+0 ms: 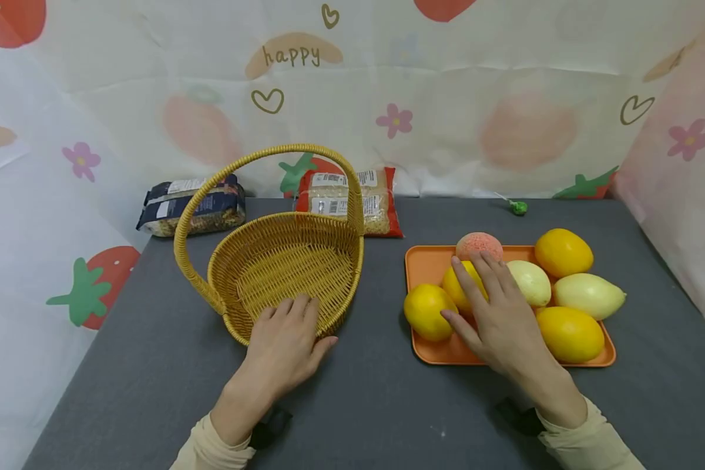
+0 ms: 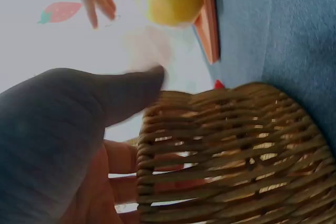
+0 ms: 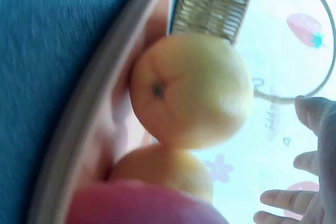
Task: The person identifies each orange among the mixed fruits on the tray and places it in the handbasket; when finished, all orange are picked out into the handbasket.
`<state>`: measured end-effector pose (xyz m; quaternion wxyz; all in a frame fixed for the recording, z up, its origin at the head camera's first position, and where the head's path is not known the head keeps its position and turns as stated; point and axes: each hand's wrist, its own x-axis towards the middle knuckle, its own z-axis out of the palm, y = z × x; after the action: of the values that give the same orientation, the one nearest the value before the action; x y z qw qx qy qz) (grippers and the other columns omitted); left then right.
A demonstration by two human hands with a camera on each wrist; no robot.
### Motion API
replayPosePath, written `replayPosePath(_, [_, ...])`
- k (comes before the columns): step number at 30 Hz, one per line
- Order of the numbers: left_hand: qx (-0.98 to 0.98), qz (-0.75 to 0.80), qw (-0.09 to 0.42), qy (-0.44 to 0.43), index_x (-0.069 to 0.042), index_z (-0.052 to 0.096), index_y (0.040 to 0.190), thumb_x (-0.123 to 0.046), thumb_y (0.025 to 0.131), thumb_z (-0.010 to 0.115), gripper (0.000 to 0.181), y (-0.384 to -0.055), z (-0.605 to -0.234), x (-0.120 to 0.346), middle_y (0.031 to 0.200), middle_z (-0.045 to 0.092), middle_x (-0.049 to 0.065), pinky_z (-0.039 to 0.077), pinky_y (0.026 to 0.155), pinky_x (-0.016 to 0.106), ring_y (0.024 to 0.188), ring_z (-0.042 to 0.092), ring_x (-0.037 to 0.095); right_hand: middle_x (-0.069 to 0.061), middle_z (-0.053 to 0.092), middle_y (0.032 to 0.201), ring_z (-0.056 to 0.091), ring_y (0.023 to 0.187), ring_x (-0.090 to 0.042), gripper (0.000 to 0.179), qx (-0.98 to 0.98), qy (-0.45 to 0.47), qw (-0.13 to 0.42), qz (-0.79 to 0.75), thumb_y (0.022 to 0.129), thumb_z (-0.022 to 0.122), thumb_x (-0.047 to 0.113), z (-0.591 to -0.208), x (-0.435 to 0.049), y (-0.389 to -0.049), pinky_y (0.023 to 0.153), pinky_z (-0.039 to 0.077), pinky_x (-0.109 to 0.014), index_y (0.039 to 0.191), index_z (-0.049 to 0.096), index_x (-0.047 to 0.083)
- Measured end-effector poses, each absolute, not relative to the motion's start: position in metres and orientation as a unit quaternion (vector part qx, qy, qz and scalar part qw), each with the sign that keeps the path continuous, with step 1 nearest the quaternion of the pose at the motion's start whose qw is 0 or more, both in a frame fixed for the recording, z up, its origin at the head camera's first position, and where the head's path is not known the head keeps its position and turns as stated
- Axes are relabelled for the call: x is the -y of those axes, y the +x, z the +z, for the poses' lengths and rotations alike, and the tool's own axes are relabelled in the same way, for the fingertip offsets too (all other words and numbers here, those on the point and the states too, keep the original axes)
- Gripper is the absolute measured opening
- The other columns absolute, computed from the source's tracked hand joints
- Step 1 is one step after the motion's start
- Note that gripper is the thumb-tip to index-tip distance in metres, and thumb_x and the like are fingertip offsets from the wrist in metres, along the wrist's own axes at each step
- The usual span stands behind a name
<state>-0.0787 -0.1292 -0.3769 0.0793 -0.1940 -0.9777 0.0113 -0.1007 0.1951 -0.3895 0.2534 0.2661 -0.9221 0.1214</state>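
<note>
Two hands: left hand (image 1: 284, 343) grips near rim of basket (image 1: 290, 267), left of centre; right hand (image 1: 508, 320), fingers spread, over tray (image 1: 452, 352) at right. Risk: leftmost fruit (image 1: 427, 313), at tray's left edge, could roll onto worktop (image 1: 376, 398) if brushed sideways.

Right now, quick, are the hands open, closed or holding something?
Left hand: holding the near rim of the yellow basket.
Right hand: open, over the orange tray, holding nothing.
</note>
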Motion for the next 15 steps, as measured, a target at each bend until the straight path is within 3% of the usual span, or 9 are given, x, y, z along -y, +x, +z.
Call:
replayPosePath(5, [0.966,0.018,0.125,-0.226,-0.012,0.064,0.089,-0.038,0.086,0.073,0.028,-0.078,-0.381,0.128,0.083,0.062,0.004,0.050,0.061,0.036,0.073,0.060,0.022,-0.026,0.039,0.149,0.036,0.139,-0.043,0.071,0.919,0.294,0.244,0.100,0.102,0.020,0.057,-0.401,-0.184,-0.100,0.109,0.038,-0.053,0.146,0.043,0.006])
replayPosePath(9, [0.959,0.014,0.145,-0.241,-0.013,0.061,0.077,-0.030,0.086,0.074,0.023,-0.077,-0.384,0.126,0.074,0.060,0.002,0.046,0.050,0.034,0.063,0.059,0.020,-0.026,0.037,0.150,0.030,0.143,-0.043,0.070,0.927,0.300,0.210,0.083,0.101,0.017,0.059,-0.407,-0.180,-0.098,0.104,0.042,-0.055,0.146,0.044,0.012])
replayPosePath(11, [0.957,0.011,0.150,-0.246,-0.013,0.061,0.076,-0.028,0.086,0.074,0.022,-0.077,-0.385,0.126,0.073,0.061,0.002,0.045,0.047,0.034,0.061,0.059,0.019,-0.026,0.037,0.151,0.028,0.144,-0.043,0.069,0.930,0.302,0.195,0.075,0.100,0.018,0.060,-0.410,-0.180,-0.097,0.108,0.039,-0.054,0.147,0.043,0.015])
replayPosePath(15, [0.957,0.009,0.148,-0.250,-0.012,0.062,0.077,-0.026,0.086,0.073,0.020,-0.077,-0.385,0.125,0.074,0.062,0.002,0.044,0.044,0.034,0.061,0.060,0.019,-0.025,0.036,0.153,0.025,0.147,-0.042,0.065,0.935,0.306,0.167,0.064,0.101,0.026,0.058,-0.413,-0.179,-0.096,0.120,0.022,-0.050,0.149,0.041,0.017])
